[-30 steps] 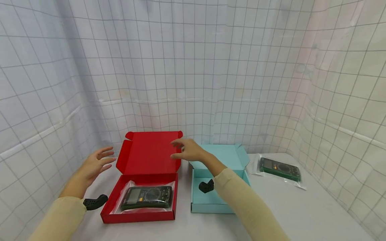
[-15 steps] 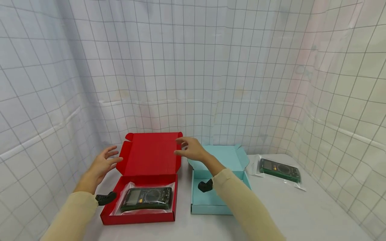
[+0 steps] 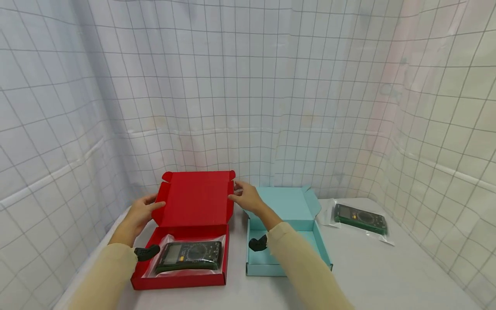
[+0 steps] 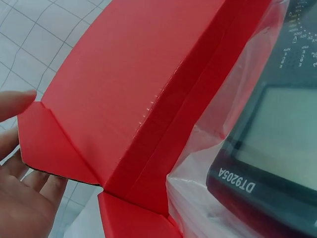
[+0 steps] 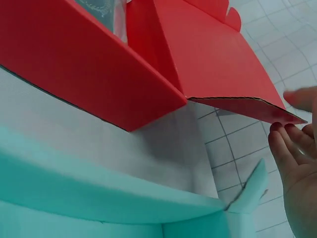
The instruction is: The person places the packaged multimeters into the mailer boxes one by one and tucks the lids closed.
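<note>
A red cardboard box (image 3: pixel 178 280) stands with its lid (image 3: pixel 197 198) raised at the back. Inside it lies a dark green multimeter (image 3: pixel 190 255) in a clear plastic bag; the left wrist view shows "DT9205A" on this multimeter (image 4: pixel 237 184). My left hand (image 3: pixel 138 215) holds the lid's left side flap (image 4: pixel 54 144), thumb on the inner face and fingers behind. On the other side my right hand (image 3: pixel 248 199) grips the lid's right flap (image 5: pixel 247 108) near its outer edge, fingertips against its outer face and thumb on the inner side.
Close on the right of the red box is a light blue box (image 3: pixel 267 270), its lid (image 3: pixel 286 202) up. Farther right, a second bagged multimeter (image 3: pixel 360 218) lies on the white table (image 3: pixel 372 267). Gridded white curtains (image 3: pixel 248 86) hang behind and at both sides.
My left hand has come right and onto the red lid's left flap. My right hand has shifted slightly right and down, from in front of the lid to its right flap.
</note>
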`<state>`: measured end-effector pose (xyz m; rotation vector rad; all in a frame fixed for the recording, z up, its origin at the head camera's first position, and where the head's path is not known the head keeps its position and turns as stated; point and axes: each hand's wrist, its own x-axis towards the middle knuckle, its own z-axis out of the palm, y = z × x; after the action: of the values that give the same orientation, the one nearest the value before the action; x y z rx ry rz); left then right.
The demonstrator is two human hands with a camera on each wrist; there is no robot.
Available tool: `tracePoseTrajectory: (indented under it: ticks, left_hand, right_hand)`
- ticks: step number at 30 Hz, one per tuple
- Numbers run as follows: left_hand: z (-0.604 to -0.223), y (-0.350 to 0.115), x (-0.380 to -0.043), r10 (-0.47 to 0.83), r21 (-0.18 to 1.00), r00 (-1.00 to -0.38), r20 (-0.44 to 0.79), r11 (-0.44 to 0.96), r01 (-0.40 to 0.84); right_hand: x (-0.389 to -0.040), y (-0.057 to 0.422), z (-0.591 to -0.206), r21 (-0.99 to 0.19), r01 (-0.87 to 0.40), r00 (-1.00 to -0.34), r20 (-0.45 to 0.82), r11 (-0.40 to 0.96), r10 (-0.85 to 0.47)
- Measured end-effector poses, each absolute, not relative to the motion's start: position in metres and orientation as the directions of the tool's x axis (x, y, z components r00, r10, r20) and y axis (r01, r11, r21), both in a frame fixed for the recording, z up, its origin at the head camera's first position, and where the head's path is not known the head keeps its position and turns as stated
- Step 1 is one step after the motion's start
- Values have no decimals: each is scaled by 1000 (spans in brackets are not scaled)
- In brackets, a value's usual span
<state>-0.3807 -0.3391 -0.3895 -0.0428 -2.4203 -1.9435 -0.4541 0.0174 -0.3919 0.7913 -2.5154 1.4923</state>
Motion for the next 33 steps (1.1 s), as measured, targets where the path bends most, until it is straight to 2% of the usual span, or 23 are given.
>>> tracePoseTrajectory:
  ticks: [7, 14, 23, 33]
  left_hand:
    - [-398, -340, -387, 51, 989, -998, 45, 138, 52]
    - [-406, -347, -389, 83, 994, -994, 77, 76, 83]
    - [-410, -353, -380, 119, 996, -990, 82, 14, 84]
    - [-410, -356, -377, 80, 996, -995, 62, -71, 57]
  right_hand:
    - [-449, 11, -400, -863, -389, -889, 259, 324, -377]
    - [-447, 4, -402, -962, -257, -901, 204, 92, -383]
    - [-442, -5, -408, -965, -249, -925, 211, 82, -315]
    - [-440, -10, -407, -971, -229, -939, 202, 67, -278]
